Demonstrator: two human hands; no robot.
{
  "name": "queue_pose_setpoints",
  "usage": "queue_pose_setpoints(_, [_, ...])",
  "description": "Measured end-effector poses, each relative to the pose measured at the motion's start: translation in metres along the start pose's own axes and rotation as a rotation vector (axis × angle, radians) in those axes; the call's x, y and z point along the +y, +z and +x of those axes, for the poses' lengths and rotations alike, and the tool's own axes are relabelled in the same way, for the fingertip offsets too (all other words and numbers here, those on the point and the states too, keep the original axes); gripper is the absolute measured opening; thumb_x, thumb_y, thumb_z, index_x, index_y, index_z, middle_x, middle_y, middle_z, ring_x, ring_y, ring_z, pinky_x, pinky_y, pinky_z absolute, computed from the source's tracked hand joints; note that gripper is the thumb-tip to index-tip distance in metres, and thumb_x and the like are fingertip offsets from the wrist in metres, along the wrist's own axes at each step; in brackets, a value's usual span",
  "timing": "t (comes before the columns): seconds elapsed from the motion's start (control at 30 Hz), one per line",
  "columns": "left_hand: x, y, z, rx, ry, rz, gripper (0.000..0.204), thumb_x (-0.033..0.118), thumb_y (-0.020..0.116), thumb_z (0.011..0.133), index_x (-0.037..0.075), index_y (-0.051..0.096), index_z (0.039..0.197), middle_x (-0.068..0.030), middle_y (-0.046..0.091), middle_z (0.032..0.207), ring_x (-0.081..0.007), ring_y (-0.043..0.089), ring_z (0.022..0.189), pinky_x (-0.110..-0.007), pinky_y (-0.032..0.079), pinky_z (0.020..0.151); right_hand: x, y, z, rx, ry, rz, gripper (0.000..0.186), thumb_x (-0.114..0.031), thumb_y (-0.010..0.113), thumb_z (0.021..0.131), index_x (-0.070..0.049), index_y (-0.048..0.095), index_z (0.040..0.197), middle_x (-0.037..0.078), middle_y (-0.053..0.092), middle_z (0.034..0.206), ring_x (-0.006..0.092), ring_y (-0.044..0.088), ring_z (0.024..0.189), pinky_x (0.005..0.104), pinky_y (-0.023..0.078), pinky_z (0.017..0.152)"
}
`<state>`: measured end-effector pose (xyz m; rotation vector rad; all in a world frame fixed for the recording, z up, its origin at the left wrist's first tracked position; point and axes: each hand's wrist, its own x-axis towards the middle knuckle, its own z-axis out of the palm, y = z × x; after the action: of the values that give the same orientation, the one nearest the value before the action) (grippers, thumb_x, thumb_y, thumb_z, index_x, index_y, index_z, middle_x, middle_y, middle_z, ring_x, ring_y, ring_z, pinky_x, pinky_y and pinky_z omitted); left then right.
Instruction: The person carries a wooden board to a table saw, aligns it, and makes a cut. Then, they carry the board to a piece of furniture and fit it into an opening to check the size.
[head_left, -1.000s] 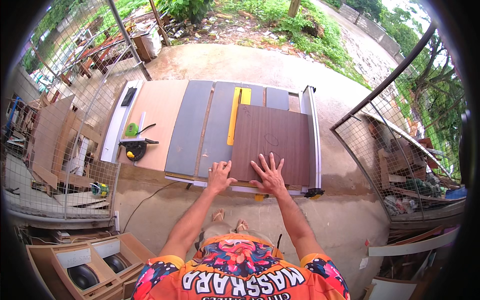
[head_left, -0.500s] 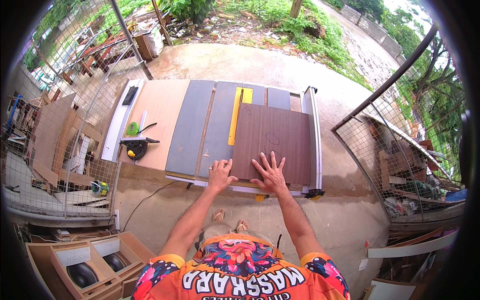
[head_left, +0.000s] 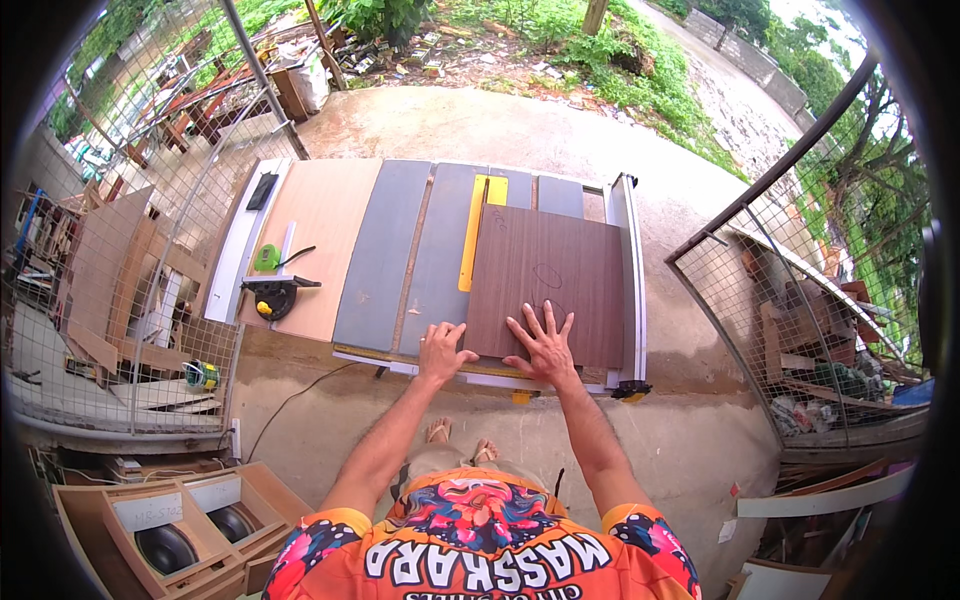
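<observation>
A dark brown wood-grain board with pencilled loops lies flat on a table saw with a grey top. Flat on its near part rests my right hand, fingers spread. My left hand is at the saw's near edge beside the board's near left corner, fingers bent a little and thumb stretched toward that corner; it grips nothing. The board's far left part covers some of the yellow insert plate. Along the board's right side runs the metal fence. No blade shows.
On the pale wooden side panel lie a black mitre gauge and a green tape measure. A cord trails over the floor. Mesh gates stand both sides; a wooden cabinet with round black speakers is at the near left.
The board appears to have slid very slightly away from me, with my right hand still flat on it. My left hand keeps about the same place.
</observation>
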<state>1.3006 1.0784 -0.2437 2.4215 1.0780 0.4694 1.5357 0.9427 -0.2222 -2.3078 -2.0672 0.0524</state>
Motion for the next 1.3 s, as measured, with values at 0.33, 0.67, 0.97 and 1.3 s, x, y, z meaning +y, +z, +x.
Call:
queue_pose_setpoints(0.33, [0.003, 0.001, 0.005, 0.011, 0.015, -0.020, 0.072, 0.041, 0.091, 0.068, 0.011, 0.070, 0.130, -0.0038, 0.065, 0.114, -0.0278, 0.059, 0.111, -0.045, 0.050, 0.093, 0.005, 0.002, 0.003, 0.054, -0.010, 0.023, 0.086, -0.081, 0.054, 0.086, -0.039, 0.040, 0.159, 0.008, 0.025, 0.171, 0.0463, 0.013, 0.157, 0.0871, 0.006, 0.111])
queue_pose_setpoints(0.67, [-0.004, 0.003, 0.008, 0.024, 0.051, -0.033, 0.071, 0.040, 0.088, 0.072, 0.008, 0.069, 0.132, -0.0047, 0.065, 0.115, -0.0286, 0.059, 0.110, -0.047, 0.048, 0.094, 0.005, -0.003, 0.008, 0.056, -0.005, 0.040, 0.086, -0.079, 0.057, 0.086, -0.037, 0.041, 0.159, 0.008, 0.026, 0.171, 0.0463, 0.014, 0.157, 0.0864, 0.006, 0.112])
queue_pose_setpoints(0.97, [-0.003, -0.001, 0.016, -0.012, 0.051, -0.058, 0.073, 0.042, 0.087, 0.071, 0.008, 0.068, 0.133, -0.0042, 0.064, 0.117, -0.0279, 0.058, 0.112, -0.047, 0.049, 0.095, 0.006, -0.007, 0.012, 0.074, -0.003, 0.034, 0.086, -0.079, 0.057, 0.086, -0.038, 0.040, 0.159, 0.008, 0.029, 0.170, 0.0459, 0.017, 0.157, 0.0865, 0.007, 0.112])
queue_pose_setpoints(1.3, [0.006, -0.002, 0.017, 0.011, 0.007, 0.068, 0.072, 0.047, 0.087, 0.070, 0.015, 0.069, 0.132, 0.0001, 0.067, 0.116, -0.0253, 0.060, 0.113, -0.053, 0.048, 0.094, 0.011, -0.005, 0.014, 0.106, -0.008, 0.031, 0.084, -0.078, 0.058, 0.086, -0.038, 0.043, 0.158, 0.008, 0.031, 0.169, 0.0457, 0.020, 0.156, 0.0866, 0.009, 0.112])
